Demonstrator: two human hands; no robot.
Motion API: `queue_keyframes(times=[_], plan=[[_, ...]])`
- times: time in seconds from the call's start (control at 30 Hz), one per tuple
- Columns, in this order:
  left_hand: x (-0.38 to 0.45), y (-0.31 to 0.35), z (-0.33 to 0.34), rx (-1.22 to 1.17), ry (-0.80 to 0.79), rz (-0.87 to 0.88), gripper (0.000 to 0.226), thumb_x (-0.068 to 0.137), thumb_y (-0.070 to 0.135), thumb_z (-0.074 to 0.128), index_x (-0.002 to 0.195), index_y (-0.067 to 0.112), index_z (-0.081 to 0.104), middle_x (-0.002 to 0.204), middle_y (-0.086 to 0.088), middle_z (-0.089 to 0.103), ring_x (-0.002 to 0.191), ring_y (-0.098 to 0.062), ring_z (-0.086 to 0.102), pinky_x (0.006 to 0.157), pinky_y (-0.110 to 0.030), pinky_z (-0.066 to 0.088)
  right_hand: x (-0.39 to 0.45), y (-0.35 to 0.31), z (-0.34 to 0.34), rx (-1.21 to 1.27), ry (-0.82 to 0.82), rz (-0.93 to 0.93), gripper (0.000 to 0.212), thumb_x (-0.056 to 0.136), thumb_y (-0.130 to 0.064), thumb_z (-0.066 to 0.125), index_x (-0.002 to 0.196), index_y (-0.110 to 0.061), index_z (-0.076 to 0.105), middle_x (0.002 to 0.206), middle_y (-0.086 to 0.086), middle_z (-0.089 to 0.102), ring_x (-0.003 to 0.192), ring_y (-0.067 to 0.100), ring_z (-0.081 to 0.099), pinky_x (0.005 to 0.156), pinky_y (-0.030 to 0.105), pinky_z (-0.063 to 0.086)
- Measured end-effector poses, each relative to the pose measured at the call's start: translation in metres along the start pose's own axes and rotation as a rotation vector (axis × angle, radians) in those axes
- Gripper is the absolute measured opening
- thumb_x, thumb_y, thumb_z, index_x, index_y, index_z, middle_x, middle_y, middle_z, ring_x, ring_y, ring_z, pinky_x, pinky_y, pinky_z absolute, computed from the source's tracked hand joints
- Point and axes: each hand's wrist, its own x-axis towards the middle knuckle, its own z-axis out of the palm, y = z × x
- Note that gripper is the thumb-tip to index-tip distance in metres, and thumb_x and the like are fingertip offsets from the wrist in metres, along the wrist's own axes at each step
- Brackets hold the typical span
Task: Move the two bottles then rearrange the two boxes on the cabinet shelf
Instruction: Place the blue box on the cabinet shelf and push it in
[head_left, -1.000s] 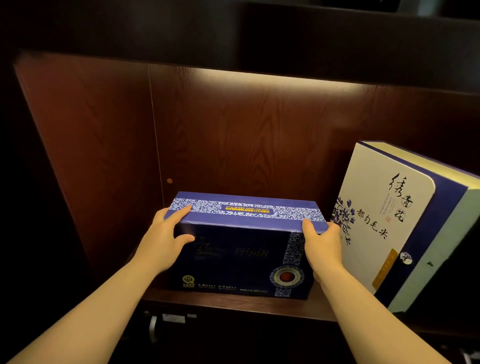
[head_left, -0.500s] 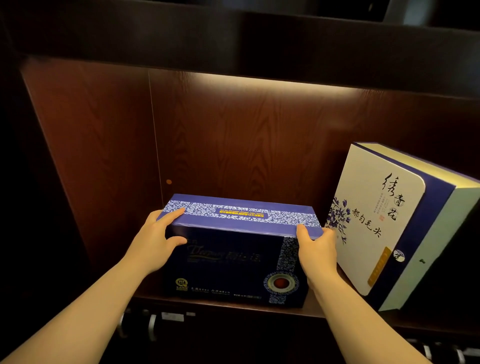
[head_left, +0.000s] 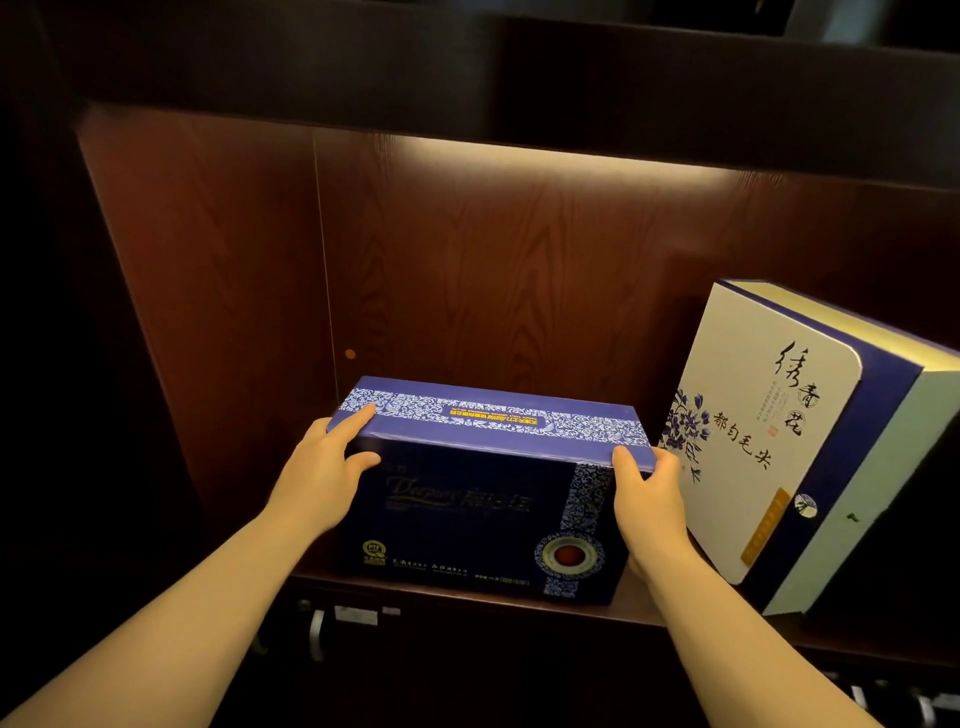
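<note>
A dark blue box (head_left: 467, 509) with a white-patterned band on its lid stands on the cabinet shelf (head_left: 639, 610), near the left wall. My left hand (head_left: 324, 470) grips its upper left corner, fingers on the lid. My right hand (head_left: 649, 499) holds its upper right corner, thumb on the front. To the right a larger white and blue box (head_left: 779, 447) with calligraphy and blue flowers stands upright, leaning to the right. My right hand lies between the two boxes. No bottles are in view.
The shelf bay has a brown wooden back panel (head_left: 519, 270) lit from above and a wooden left wall (head_left: 208, 291). A dark upper shelf board (head_left: 467, 67) runs overhead. Below the shelf edge are small metal handles (head_left: 317, 629).
The blue box has shifted slightly left and nearer the front of the shelf with both hands still on it. The white box has not moved.
</note>
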Motion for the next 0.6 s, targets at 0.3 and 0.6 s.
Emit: queue_keyframes(times=[0.3,0.6], plan=[[0.000,0.001,-0.003,-0.011,0.010,0.002,0.058,0.097,0.021,0.061,0.150,0.027,0.038,0.139,-0.012,0.048,0.119,-0.031,0.050,0.090,-0.039,0.044,-0.006,-0.001,0.002,-0.003,0.001,0.011,0.039,0.096,-0.048,0.053,0.127,-0.028,0.040,0.105,-0.003,0.062,0.094,0.020,0.063,0.082,0.048,0.055],[-0.002,0.003,-0.003,-0.016,0.025,-0.014,0.058,0.097,0.021,0.061,0.150,0.027,0.038,0.136,-0.011,0.050,0.117,-0.030,0.051,0.089,-0.040,0.045,-0.007,-0.002,0.001,-0.013,-0.008,0.012,0.043,0.097,-0.049,0.052,0.130,-0.024,0.041,0.105,-0.003,0.062,0.094,0.020,0.062,0.084,0.050,0.055]])
